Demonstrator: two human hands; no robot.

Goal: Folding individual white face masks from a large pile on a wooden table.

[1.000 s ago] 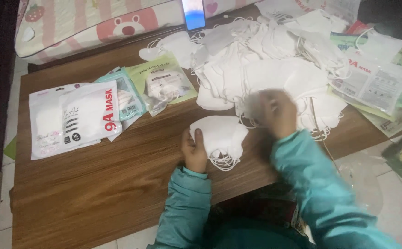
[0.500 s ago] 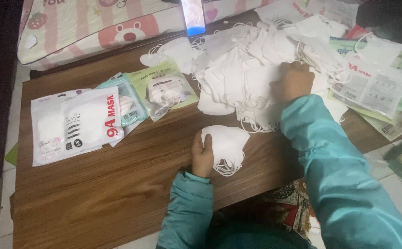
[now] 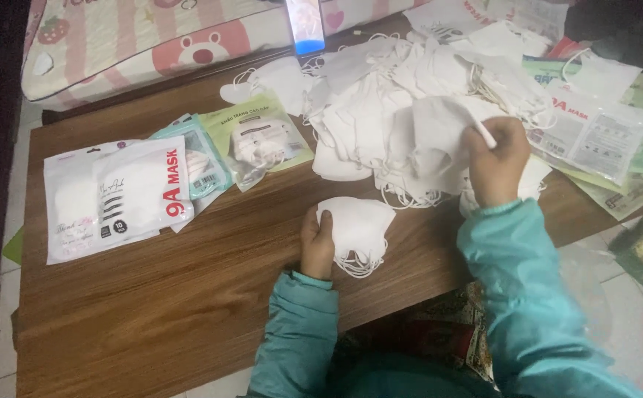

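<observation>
- Brown table [image 3: 152,309] holds a mask pile [image 3: 410,96] at 1 o'clock.
- Left hand [image 3: 317,247] fingers pinch a small stack [image 3: 357,230].
- Right hand [image 3: 495,158] fingers grip one mask [image 3: 439,140].
- Masks look soft and light; hold by an edge.

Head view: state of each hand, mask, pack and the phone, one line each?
left hand: shut on small stack of masks, resting on wooden table
right hand: pinching single mask, lifted over the pile
mask pile: loose, heaped, straps tangled
white mask pack: flat; sealed or not, cannot tell
green mask pack: flat, masks inside
phone: propped upright, screen lit
</observation>
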